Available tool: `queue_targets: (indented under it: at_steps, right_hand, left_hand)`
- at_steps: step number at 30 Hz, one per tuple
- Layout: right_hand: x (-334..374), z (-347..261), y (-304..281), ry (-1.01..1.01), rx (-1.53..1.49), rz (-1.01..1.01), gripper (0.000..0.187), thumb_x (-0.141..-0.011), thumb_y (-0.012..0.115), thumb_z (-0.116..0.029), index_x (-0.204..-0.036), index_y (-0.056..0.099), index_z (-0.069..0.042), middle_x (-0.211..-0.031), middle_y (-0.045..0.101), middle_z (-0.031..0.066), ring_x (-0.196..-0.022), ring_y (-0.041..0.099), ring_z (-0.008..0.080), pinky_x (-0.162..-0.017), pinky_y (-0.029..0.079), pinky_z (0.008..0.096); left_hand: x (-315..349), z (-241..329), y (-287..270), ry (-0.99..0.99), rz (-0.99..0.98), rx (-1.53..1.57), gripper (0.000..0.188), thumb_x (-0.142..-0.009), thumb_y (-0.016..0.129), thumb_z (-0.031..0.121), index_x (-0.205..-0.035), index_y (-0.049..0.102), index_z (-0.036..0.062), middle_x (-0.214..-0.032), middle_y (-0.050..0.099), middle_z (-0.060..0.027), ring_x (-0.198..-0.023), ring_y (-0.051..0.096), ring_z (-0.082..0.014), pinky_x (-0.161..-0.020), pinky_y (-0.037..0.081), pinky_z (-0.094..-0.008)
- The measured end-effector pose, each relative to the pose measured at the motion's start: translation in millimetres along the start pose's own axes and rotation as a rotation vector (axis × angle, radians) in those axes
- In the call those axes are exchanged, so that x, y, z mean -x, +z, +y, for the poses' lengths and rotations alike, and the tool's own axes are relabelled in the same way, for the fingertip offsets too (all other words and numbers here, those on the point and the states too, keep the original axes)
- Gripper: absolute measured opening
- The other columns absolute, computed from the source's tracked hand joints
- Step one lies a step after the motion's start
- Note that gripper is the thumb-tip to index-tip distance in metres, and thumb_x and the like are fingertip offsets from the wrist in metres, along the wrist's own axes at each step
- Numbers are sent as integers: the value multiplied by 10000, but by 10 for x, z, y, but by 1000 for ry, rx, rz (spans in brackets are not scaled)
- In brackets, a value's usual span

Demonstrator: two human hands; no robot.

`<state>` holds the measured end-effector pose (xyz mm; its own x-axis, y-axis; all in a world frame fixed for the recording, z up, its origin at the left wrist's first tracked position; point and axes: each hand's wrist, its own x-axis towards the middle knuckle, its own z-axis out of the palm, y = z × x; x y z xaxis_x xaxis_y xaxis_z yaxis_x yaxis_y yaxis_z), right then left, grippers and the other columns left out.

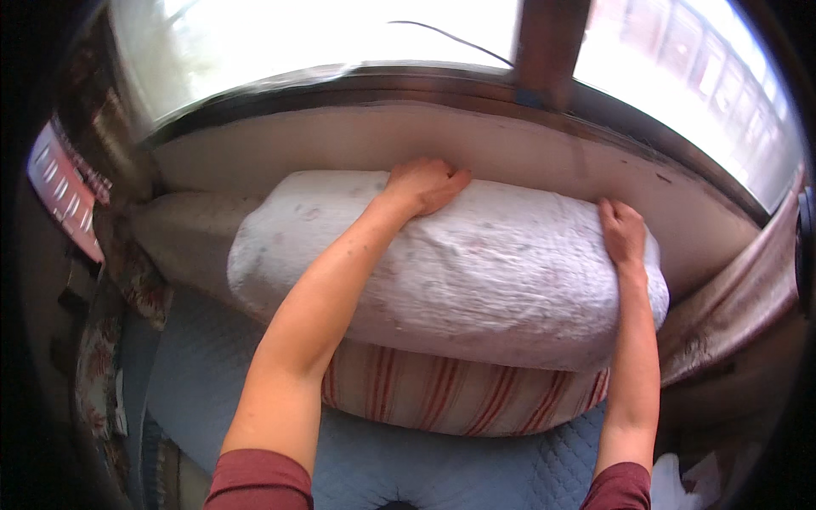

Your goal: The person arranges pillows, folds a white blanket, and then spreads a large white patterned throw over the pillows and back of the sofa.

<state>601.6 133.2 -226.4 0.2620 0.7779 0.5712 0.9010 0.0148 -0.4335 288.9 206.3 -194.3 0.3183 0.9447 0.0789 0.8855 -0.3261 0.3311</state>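
A long, plump white pillow [501, 272] with a wrinkled, faintly patterned cover lies lengthwise against the wall below the window. My left hand [427, 184] is closed at its upper edge, near the middle, with the fingers curled over toward the wall. Near the pillow's right end, my right hand [623, 231] grips the upper corner, its fingertips partly hidden. Under the pillow shows a cushion [442, 387] with red and cream stripes, resting on a blue quilted bedspread [374, 459].
Behind the pillow rises a pale wall [340, 132] up to a dark window frame [552, 55]. A shiny beige curtain [731, 306] hangs at the right. Patterned fabric [136, 280] and a pinkish panel [64, 191] are at the left. White crumpled material [676, 480] lies at the lower right.
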Motion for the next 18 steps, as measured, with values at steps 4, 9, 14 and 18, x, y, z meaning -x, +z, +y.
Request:
queue_targets:
  at_steps: [4,9,14,18]
  right_hand:
    - [72,-150,24,-181,-18,123,179,-818,553,-133,-845,629,27,-851,626,187,-771,594,348,-720,460,373]
    - [845,-1354,228,-418,-159,-187,322,-799,541,-200,-1099,603,-100,-1105,592,130,-1074,522,298,-950,359,427]
    - [855,-1482,367,-504,101,-163,498,-798,488,-352,-1253,494,-149,-1319,446,82,-1268,342,265,-1069,170,436]
    - [810,-1220,416,-479,132,-152,516,-795,534,-350,-1269,476,-155,-1328,435,93,-1248,362,303,-1048,229,465]
  left_hand:
    - [79,-727,-98,-104,56,91,507,-846,379,463,-1029,649,75,-1072,608,-166,-1019,558,-327,-900,409,-405]
    - [277,-1109,-32,-137,215,59,453,-828,406,397,-955,667,49,-1009,625,-177,-982,576,-336,-896,412,-420]
    - [107,-929,-152,-112,457,-8,388,-803,447,347,-816,679,35,-855,638,-201,-850,612,-349,-781,466,-434]
    - [233,-1330,-195,-134,319,-23,359,-839,499,366,-888,677,58,-864,650,-157,-795,614,-327,-705,473,-420]
